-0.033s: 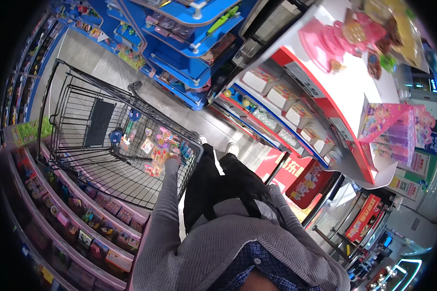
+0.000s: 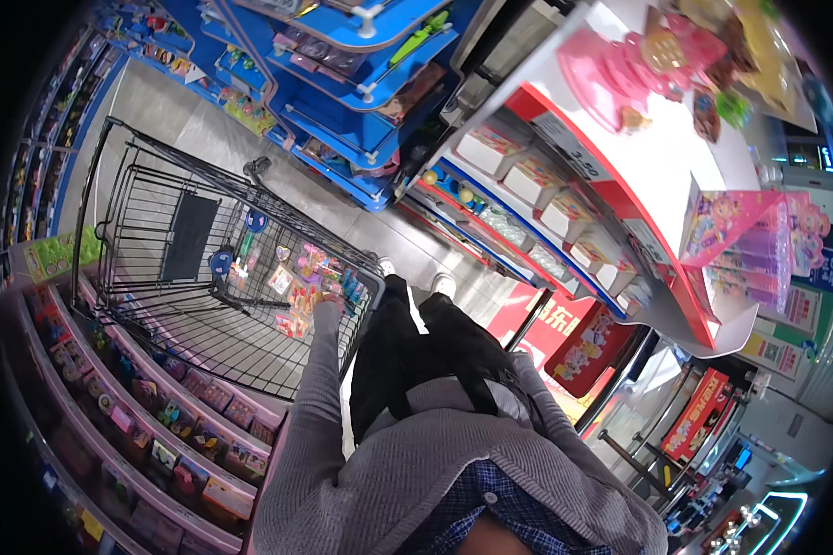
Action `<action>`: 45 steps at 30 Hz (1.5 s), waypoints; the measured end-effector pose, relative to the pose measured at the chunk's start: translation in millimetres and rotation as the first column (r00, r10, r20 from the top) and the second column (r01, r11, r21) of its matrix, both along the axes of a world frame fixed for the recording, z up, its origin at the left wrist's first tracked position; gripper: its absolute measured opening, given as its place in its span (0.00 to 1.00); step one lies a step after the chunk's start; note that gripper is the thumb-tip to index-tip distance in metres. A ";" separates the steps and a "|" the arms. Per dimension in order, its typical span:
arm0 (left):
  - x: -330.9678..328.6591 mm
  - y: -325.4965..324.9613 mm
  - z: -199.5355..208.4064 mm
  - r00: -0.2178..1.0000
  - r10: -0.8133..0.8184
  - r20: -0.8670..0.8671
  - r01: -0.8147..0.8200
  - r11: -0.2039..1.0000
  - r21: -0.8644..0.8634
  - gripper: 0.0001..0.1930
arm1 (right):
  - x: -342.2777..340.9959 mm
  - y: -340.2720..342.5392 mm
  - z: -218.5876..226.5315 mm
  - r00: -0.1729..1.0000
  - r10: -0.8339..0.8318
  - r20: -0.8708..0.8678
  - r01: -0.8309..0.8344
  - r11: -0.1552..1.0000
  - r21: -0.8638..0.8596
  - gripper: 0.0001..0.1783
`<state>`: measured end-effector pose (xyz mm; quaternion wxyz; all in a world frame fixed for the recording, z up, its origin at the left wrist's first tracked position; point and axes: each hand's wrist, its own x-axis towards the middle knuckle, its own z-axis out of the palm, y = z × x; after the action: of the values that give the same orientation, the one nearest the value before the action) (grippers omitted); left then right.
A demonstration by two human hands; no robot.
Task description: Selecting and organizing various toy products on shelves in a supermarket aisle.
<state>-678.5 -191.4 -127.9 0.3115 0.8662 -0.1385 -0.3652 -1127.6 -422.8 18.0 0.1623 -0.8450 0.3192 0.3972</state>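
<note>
My left arm in a grey knit sleeve (image 2: 322,361) reaches down into a black wire shopping cart (image 2: 185,338) on my left. At its end, my left hand (image 2: 328,300) is over a pile of small colourful packages (image 2: 307,294) in the basket. It is too small and blends too much with them to show whether its fingers hold one. Two round dark-blue items (image 2: 220,262) lie farther along in the basket. My right arm (image 2: 551,402) hangs by my side, away from the goods; its hand cannot be made out.
Blue shelves (image 2: 342,139) with toys rise ahead. A white and red display stand (image 2: 611,199) holds boxes and pink goods on the right. Pink-edged shelves (image 2: 171,416) line the left side beside the cart. Grey tiled floor (image 2: 342,217) runs between them. A red board (image 2: 592,351) stands near my right.
</note>
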 end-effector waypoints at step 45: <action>-73.9 -141.4 238.3 0.791 -0.135 0.597 -0.175 0.885 0.432 0.20 | -79.8 -79.1 229.4 -0.011 -0.538 0.843 0.999 -0.042 -0.014 0.12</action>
<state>-752.4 -332.8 110.4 0.0368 0.9872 -0.1302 -0.0842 -1207.4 -501.8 247.4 0.1574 -0.5009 0.8136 -0.2497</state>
